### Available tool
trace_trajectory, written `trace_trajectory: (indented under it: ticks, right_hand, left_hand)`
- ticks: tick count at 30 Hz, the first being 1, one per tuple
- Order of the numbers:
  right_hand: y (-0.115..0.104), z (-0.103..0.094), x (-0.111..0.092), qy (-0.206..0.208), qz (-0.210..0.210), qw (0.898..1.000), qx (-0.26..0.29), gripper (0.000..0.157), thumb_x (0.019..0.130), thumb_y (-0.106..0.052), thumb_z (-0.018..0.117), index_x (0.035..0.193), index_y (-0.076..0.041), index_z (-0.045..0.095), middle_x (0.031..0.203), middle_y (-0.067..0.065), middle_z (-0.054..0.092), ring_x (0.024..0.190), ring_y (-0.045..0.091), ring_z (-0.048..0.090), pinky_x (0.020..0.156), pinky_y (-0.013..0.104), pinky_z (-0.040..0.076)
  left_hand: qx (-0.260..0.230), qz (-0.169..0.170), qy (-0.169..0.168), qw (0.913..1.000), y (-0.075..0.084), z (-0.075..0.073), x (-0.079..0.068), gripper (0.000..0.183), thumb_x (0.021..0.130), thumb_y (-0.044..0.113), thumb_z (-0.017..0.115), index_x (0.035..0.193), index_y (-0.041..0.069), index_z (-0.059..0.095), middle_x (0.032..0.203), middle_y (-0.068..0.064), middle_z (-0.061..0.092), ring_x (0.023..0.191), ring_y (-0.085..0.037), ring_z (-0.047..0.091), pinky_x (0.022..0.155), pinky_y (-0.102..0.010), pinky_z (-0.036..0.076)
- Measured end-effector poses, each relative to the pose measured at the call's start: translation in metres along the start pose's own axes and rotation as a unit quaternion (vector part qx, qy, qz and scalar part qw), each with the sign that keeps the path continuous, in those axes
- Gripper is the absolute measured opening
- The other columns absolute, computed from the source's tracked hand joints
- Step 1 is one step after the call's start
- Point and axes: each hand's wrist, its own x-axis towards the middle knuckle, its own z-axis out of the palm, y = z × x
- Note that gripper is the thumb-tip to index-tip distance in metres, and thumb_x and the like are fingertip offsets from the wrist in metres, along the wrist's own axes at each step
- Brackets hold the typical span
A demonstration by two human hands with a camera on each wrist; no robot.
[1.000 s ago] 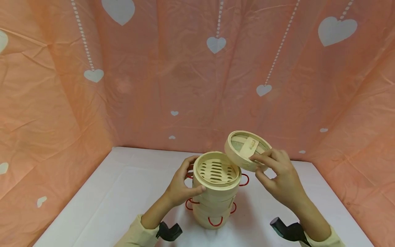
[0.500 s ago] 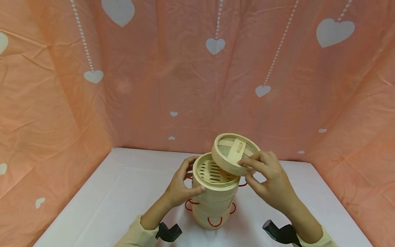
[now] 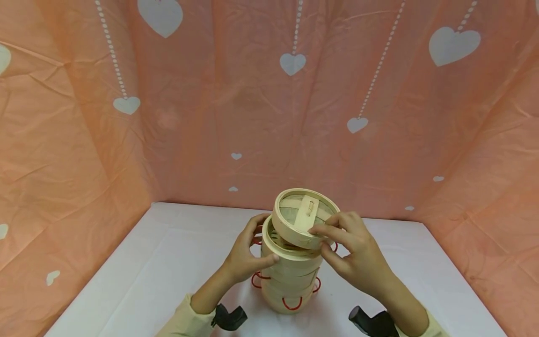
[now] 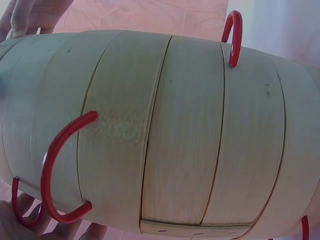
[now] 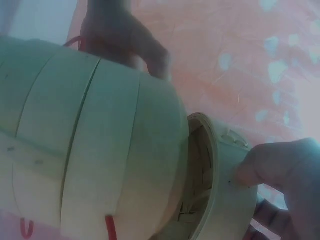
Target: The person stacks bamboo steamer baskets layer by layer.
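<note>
A tall stack of pale bamboo steamer baskets with red loop handles stands on the table. My left hand grips the top basket from the left, thumb on the near side and fingers behind. With thumb and fingers my right hand pinches the near right rim of the round bamboo lid. The lid is tilted over the stack's mouth, its far left edge raised, and covers most of the slatted floor inside. In the right wrist view a gap shows between the lid and the top basket.
A white-covered table carries the stack near its middle. Behind and at both sides hangs an orange-pink cloth with pale hearts. A black camera mount sits on the left wrist, another on the right.
My right hand has brought the lid leftward and a little down, from beside the stack's right rim to over its mouth. The left hand keeps its grip on the top basket.
</note>
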Motion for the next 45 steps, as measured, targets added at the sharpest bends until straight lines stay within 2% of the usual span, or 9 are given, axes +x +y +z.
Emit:
trace_trajectory:
  ticks: [8,16,35,45]
  right_hand:
    - [-0.004,0.006,0.001,-0.008,-0.009,1.000,0.006,0.033,0.073,0.000,0.067,0.099,-0.021,0.073,0.091,-0.006,0.058,0.089,0.010,0.043,0.071,0.019,0.038]
    - [-0.004,0.011,0.001,-0.012,-0.021,1.000,0.002,0.033,0.073,-0.002,0.068,0.099,-0.022,0.072,0.091,-0.006,0.057,0.088,0.010,0.044,0.075,0.024,0.038]
    - [-0.005,0.017,-0.001,-0.009,-0.037,0.999,-0.005,0.034,0.071,0.000,0.069,0.097,-0.021,0.073,0.087,-0.008,0.055,0.086,0.011,0.043,0.074,0.022,0.036]
    - [-0.006,0.018,-0.005,-0.016,-0.057,0.998,-0.030,0.034,0.070,-0.003,0.069,0.099,-0.022,0.073,0.088,-0.008,0.054,0.085,0.010,0.043,0.072,0.023,0.036]
  left_hand:
    - [0.000,-0.004,0.001,1.0000,0.001,-0.001,0.001,0.081,0.074,0.027,0.078,0.144,0.017,0.037,0.134,-0.005,0.053,0.119,-0.023,0.053,0.091,-0.032,0.049]
    - [-0.003,-0.001,0.003,1.0000,-0.001,-0.001,0.002,0.080,0.072,0.023,0.078,0.142,0.014,0.039,0.131,-0.008,0.054,0.116,-0.024,0.054,0.089,-0.030,0.049]
    - [-0.004,0.000,0.008,1.0000,0.000,-0.001,0.003,0.079,0.072,0.024,0.077,0.141,0.013,0.040,0.129,-0.008,0.055,0.116,-0.024,0.054,0.090,-0.030,0.049]
    - [-0.006,0.007,0.010,0.9999,-0.002,0.002,0.001,0.079,0.072,0.029,0.078,0.141,0.015,0.041,0.131,-0.006,0.055,0.117,-0.030,0.054,0.090,-0.033,0.050]
